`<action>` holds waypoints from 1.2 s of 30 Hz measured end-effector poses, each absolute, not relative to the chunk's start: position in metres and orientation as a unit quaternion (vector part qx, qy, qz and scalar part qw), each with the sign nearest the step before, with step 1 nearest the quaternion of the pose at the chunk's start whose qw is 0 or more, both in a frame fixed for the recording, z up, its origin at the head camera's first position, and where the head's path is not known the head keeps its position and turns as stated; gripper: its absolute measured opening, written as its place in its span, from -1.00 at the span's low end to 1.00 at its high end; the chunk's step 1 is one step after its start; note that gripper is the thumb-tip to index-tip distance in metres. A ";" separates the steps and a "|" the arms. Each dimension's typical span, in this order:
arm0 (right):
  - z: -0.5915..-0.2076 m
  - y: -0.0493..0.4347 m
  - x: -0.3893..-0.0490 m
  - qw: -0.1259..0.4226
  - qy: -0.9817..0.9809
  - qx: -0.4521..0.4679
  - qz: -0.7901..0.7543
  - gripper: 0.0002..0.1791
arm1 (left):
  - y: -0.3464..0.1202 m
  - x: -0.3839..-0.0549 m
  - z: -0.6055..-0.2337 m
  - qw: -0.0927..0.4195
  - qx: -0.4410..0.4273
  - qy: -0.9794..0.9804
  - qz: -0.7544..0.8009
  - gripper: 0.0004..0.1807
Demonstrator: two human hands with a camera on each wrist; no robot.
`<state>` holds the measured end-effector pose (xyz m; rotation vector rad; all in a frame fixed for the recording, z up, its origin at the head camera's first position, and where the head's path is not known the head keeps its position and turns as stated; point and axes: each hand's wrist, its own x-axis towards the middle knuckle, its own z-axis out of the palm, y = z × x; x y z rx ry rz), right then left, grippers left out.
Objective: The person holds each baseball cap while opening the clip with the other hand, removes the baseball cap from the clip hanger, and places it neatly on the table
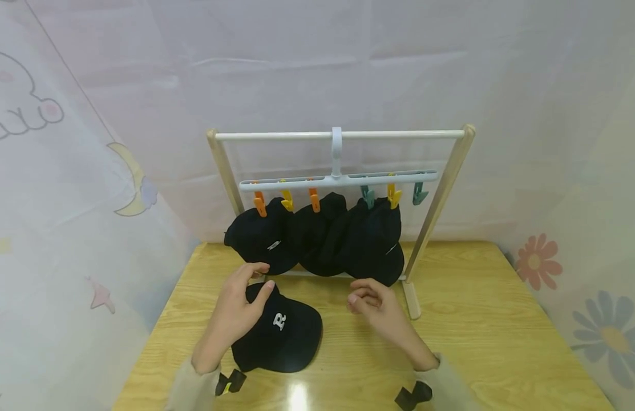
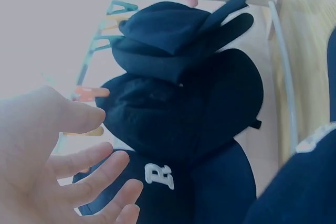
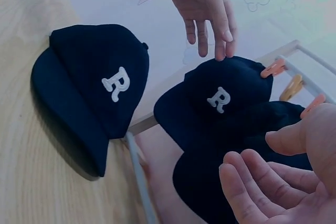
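A black cap with a white letter R (image 1: 296,337) lies on the table, its brim toward the right and front. My left hand (image 1: 236,314) hovers at the cap's left side in the head view; its fingers are spread and hold nothing in the left wrist view. My right hand (image 1: 383,317) is in the air right of that cap, fingers loosely bent around nothing. Behind both hands, several black caps (image 1: 368,240) hang in a row from a pale clip hanger (image 1: 291,184). One hanging cap (image 3: 231,82) shows a white R below my left hand's fingertips in the right wrist view.
The hanger hooks over the white top bar (image 1: 276,136) of a wooden-legged rack. Orange clips (image 1: 314,200), yellow clips (image 1: 394,197) and green clips line the hanger; the rightmost green clip (image 1: 419,194) grips nothing. A patterned cloth backs the wooden table (image 1: 481,319).
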<state>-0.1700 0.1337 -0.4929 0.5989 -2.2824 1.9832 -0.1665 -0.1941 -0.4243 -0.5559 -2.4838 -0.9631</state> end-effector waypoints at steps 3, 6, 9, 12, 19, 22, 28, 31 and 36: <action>-0.485 0.136 -0.169 0.047 -0.739 0.199 0.642 -0.70 | -0.189 -0.167 -0.420 0.210 -0.215 -0.888 -0.349 -0.66; -0.478 0.139 -0.167 0.056 -0.739 0.198 0.642 -0.71 | -0.184 -0.168 -0.416 0.210 -0.224 -0.884 -0.351 -0.66; -0.472 0.141 -0.166 0.061 -0.741 0.195 0.640 -0.71 | -0.181 -0.169 -0.413 0.205 -0.230 -0.884 -0.351 -0.65; -0.466 0.144 -0.164 0.067 -0.747 0.189 0.634 -0.71 | -0.177 -0.170 -0.411 0.202 -0.236 -0.884 -0.350 -0.65; -0.451 0.151 -0.164 0.095 -0.748 0.200 0.625 -0.72 | -0.166 -0.172 -0.404 0.190 -0.256 -0.874 -0.367 -0.65; -0.443 0.155 -0.164 0.112 -0.746 0.207 0.624 -0.71 | -0.162 -0.172 -0.401 0.181 -0.256 -0.873 -0.374 -0.64; -0.428 0.164 -0.166 0.148 -0.747 0.200 0.617 -0.68 | -0.150 -0.175 -0.393 0.190 -0.268 -0.869 -0.371 -0.75; -0.421 0.169 -0.167 0.169 -0.749 0.190 0.612 -0.68 | -0.143 -0.177 -0.390 0.188 -0.276 -0.865 -0.373 -0.80; -0.411 0.175 -0.169 0.210 -0.749 0.173 0.604 -0.68 | -0.133 -0.179 -0.389 0.175 -0.280 -0.867 -0.373 -0.78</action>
